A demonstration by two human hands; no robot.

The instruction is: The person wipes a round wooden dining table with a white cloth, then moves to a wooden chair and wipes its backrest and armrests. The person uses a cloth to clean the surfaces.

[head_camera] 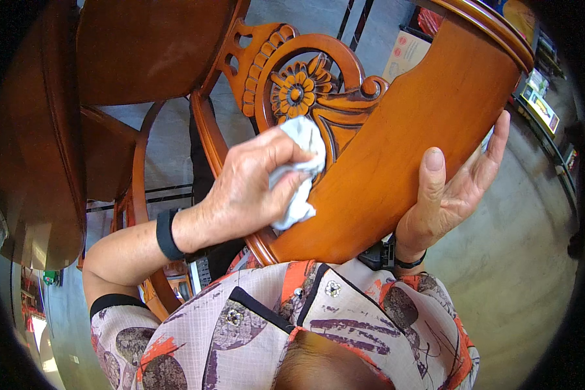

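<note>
My left hand (258, 175), palm down, pinches a crumpled whitish cloth (302, 195) between thumb and fingers. The cloth lies against the inner edge of a broad, curved, polished wooden panel (385, 161), beside the lower part of a carving. This openwork carving (296, 94), with a flower inside a ring and flowing scrolls, joins the panel to the rest of the carved wooden chair. At the panel's right side is my right hand (460, 190), its fingers extended beyond the edge and its thumb raised over the surface. Whether that palm presses the wood, I cannot tell.
Another dark brown wooden panel (146, 48) fills the upper left, with a curved wooden frame piece (140, 156) below it. A cardboard box (405, 56) stands behind the carving. A low rack or shelf (541, 114) holding small items runs along the right, above the grey floor (507, 273).
</note>
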